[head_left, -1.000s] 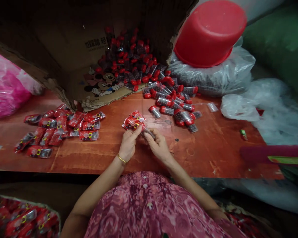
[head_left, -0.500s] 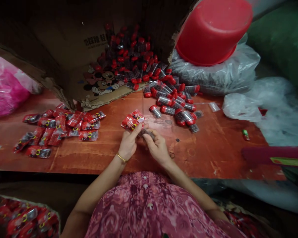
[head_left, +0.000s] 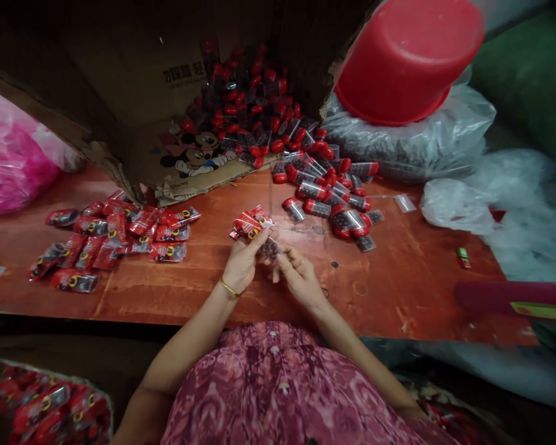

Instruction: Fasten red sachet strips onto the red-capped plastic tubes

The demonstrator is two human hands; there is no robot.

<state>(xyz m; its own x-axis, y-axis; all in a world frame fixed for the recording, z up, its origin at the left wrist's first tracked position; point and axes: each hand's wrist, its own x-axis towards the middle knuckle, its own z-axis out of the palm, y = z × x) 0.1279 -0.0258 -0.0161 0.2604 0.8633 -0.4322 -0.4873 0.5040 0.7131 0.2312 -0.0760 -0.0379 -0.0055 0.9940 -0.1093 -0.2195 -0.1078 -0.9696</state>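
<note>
Between my hands, over the table's middle, is a small clear tube (head_left: 269, 247) with dark, dotted contents. My left hand (head_left: 241, 264) is closed on it, thumb on top. My right hand (head_left: 299, 275) pinches its near right end between thumb and fingertips. Just beyond my left fingers, red printed wrappers (head_left: 252, 221) lie bunched; whether that hand also grips one I cannot tell. To the left lies a pile of red printed packets (head_left: 115, 232) with clear, dark-filled ends. Ahead on the right are loose clear tubes with red caps (head_left: 312, 189).
An open cardboard box (head_left: 194, 182) on its side spills more capped tubes. Behind, a red tub (head_left: 408, 62) sits upside down on a filled plastic bag (head_left: 408, 148). Pink bags (head_left: 13, 154) stand left; a tiny green-and-white object (head_left: 463, 258) lies right. Below left is a container of packets (head_left: 55, 402).
My right hand has shifted slightly right and down along the tube, and more of the dark tube shows between my hands. The whole view has shifted a little.
</note>
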